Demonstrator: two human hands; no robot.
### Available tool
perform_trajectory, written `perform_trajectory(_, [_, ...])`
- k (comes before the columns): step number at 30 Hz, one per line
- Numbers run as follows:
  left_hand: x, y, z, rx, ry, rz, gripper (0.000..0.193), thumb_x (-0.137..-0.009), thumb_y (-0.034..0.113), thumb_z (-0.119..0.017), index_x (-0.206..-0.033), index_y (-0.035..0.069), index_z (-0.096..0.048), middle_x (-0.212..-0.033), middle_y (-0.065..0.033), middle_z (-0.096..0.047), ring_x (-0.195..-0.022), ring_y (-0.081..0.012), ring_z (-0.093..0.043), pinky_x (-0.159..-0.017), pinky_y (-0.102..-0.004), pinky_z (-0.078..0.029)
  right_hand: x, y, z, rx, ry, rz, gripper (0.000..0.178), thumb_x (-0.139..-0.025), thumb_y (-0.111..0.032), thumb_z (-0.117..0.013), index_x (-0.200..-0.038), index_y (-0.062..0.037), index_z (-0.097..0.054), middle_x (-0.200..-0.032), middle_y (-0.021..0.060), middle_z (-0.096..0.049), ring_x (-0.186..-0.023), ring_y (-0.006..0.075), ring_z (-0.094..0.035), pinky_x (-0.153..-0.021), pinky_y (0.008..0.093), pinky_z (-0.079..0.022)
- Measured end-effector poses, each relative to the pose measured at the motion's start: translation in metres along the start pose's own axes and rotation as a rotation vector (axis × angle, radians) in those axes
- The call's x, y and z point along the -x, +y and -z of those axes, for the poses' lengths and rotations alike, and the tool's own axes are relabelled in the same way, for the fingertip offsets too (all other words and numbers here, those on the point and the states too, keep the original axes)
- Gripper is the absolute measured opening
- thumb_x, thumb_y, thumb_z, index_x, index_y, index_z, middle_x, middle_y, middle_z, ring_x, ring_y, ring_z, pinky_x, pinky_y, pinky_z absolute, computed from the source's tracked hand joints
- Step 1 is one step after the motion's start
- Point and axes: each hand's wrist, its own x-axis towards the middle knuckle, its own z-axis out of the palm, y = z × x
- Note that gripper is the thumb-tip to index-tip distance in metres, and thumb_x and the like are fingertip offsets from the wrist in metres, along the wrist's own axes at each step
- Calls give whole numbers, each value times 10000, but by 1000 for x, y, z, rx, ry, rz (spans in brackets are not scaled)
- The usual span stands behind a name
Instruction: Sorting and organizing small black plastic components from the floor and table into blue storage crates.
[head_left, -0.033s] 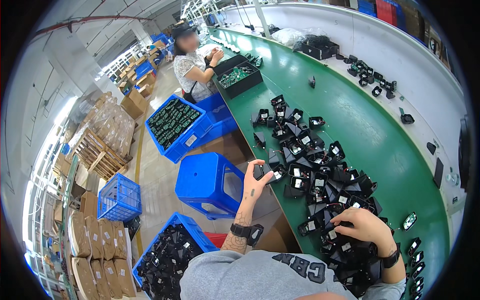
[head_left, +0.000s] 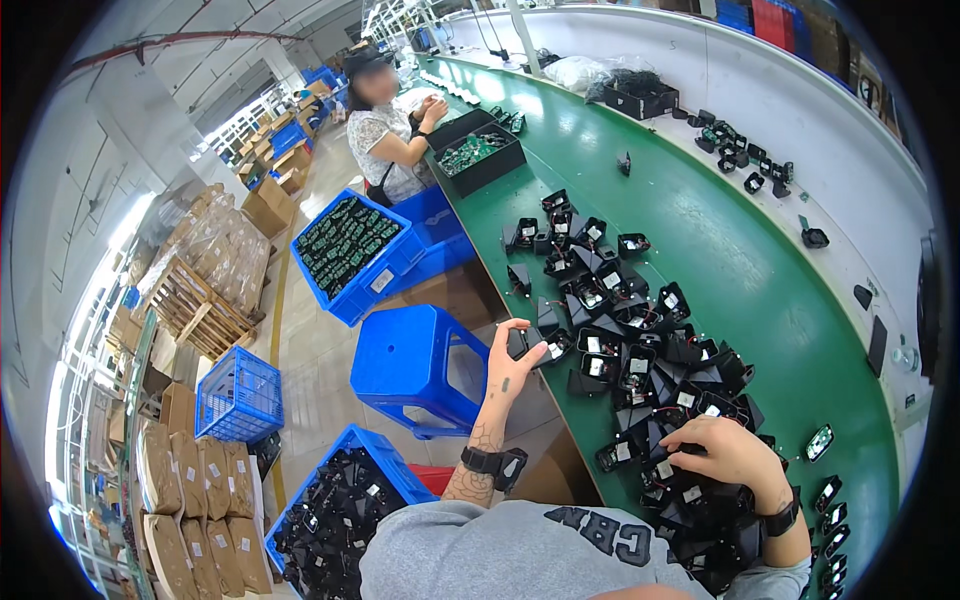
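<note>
My left hand [head_left: 508, 368] is at the near edge of the green table, thumb and fingers closed around a small black plastic housing [head_left: 518, 343]. Just beside it lies another open housing [head_left: 557, 346] with a white label inside. Over the near part of a heap of black housings [head_left: 636, 372], my right hand [head_left: 728, 448] is bent down with curled fingers. Its fingertips are closed on a black housing [head_left: 655, 440] in the heap, partly hidden by the hand. Several housings show red wires and white labels.
A blue stool [head_left: 395, 352] stands left of the table [head_left: 700, 240]. Blue crates hold circuit boards [head_left: 350, 245] and black parts [head_left: 335, 520]. A co-worker [head_left: 385, 140] sits beside a black box [head_left: 480, 165] of green boards. More housings line the right edge [head_left: 832, 520] and back ledge [head_left: 745, 155].
</note>
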Motion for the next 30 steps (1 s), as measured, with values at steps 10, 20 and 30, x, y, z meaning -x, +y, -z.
perform_trajectory(10, [-6, 4, -9, -42, -16, -29, 413, -745, 140, -771, -1086, 92, -544, -973, -5, -537, -788, -83, -531, -649, -218, -451, 1, 6, -1, -29, -1, 3, 262, -842, -216, -647, -1025, -30, -674, -894, 122, -671, -855, 291, -612, -784, 369, -499])
perform_trajectory(20, [-9, 7, -18, -16, -27, -8, 416, -748, 122, -771, -1093, 70, -546, -999, -19, -537, -909, -110, -539, -813, -249, -441, 4, 8, 0, -28, -32, -9, 271, -851, -234, -632, -1038, -43, -674, -916, 126, -671, -882, 288, -617, -799, 367, -499])
perform_trajectory(30, [-19, 4, -16, 1, 29, 41, 408, -740, 134, -766, -1086, 75, -559, -1027, -27, -552, -934, -126, -544, -834, -264, -444, 7, 17, 0, -43, -53, -42, 284, -858, -203, -629, -1082, -33, -662, -969, 122, -673, -926, 285, -623, -843, 364, -488])
